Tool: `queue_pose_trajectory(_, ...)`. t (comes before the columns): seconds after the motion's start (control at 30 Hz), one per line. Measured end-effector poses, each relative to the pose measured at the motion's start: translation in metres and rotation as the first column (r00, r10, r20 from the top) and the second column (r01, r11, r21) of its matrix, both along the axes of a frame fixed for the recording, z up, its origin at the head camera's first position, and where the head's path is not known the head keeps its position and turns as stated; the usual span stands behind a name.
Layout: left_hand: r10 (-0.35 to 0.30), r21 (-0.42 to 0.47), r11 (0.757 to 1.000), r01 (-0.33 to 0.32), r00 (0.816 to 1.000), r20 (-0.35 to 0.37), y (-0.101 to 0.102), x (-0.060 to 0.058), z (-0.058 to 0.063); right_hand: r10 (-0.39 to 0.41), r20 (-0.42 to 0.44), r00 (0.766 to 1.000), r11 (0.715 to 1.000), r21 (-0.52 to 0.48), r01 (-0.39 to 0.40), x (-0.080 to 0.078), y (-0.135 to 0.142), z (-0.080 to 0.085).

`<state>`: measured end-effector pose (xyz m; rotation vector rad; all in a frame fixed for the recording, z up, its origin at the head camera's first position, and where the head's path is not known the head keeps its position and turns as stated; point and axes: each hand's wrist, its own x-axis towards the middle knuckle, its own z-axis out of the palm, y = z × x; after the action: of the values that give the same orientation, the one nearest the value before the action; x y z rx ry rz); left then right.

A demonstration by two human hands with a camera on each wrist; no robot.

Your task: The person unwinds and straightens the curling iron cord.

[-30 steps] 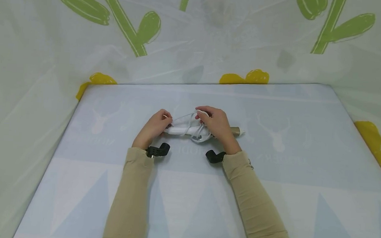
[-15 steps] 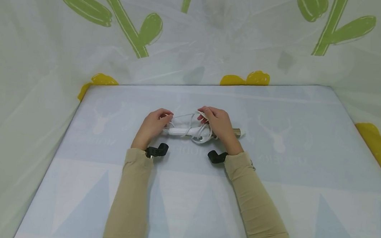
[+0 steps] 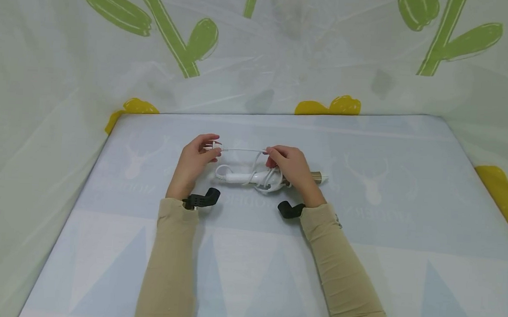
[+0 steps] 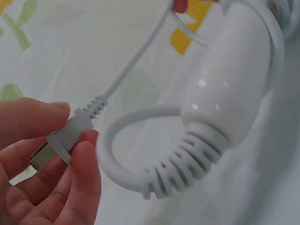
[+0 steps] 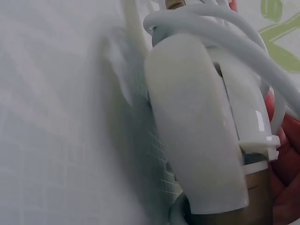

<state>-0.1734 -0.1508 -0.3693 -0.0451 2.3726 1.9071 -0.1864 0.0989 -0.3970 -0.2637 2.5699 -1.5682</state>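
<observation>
Fingertips (image 4: 86,164) of the left hand (image 3: 190,162) pinch a plug (image 4: 76,129).

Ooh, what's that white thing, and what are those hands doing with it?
It looks like a curling iron, lying on the table. A person's left hand pinches the plug between fingers and thumb, while the right hand pinches the white cord farther along, so that bit stretches straight between the hands. More cord is looped around the iron, so it isn't all unwound. The gold barrel points toward the person's right.
</observation>
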Motion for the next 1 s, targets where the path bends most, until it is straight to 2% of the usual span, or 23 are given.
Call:
queue_pose_trajectory(0.1, -0.019, 0.11, 0.994, 0.018, 1.0, 0.011, 0.0, 0.004, 0.007, -0.022, -0.002, 1.0, 1.0, -0.012, 0.021, 0.0, 0.001, 0.001)
queue_pose_trajectory(0.2, -0.052, 0.157, 0.987, 0.045, 0.998, 0.042, -0.002, 0.006, 0.011, -0.034, -0.004, 0.999, 0.999, -0.012, 0.034, -0.001, 0.001, 0.002)
queue_pose_trajectory(0.27, -0.06, 0.168, 0.985, 0.045, 0.995, 0.085, -0.002, 0.007, 0.013, -0.041, -0.003, 0.999, 0.999, -0.01, 0.041, -0.001, 0.002, 0.002)
queue_pose_trajectory(0.4, -0.024, 0.136, 0.991, -0.001, 0.983, 0.182, -0.004, 0.007, 0.012, -0.059, -0.002, 0.998, 0.998, -0.017, 0.059, 0.001, 0.002, 0.003)
queue_pose_trajectory(0.53, -0.006, 0.102, 0.995, -0.017, 0.976, 0.22, -0.006, 0.005, 0.005, -0.077, -0.014, 0.997, 0.996, -0.04, 0.076, 0.001, 0.002, 0.003)
queue_pose_trajectory(0.67, -0.02, 0.079, 0.997, 0.004, 0.98, 0.199, -0.009, 0.0, -0.009, -0.084, -0.02, 0.996, 0.994, -0.065, 0.083, 0.0, 0.002, 0.002)
queue_pose_trajectory(0.87, 0.032, 0.02, 0.999, -0.035, 0.989, 0.147, -0.012, -0.002, -0.01, -0.076, -0.016, 0.997, 0.994, -0.085, 0.074, -0.001, 0.002, 0.001)
queue_pose_trajectory(1.0, 0.035, 0.055, 0.998, -0.042, 0.992, 0.118, -0.013, -0.003, -0.011, -0.072, -0.029, 0.997, 0.994, -0.084, 0.069, 0.0, 0.002, 0.0)
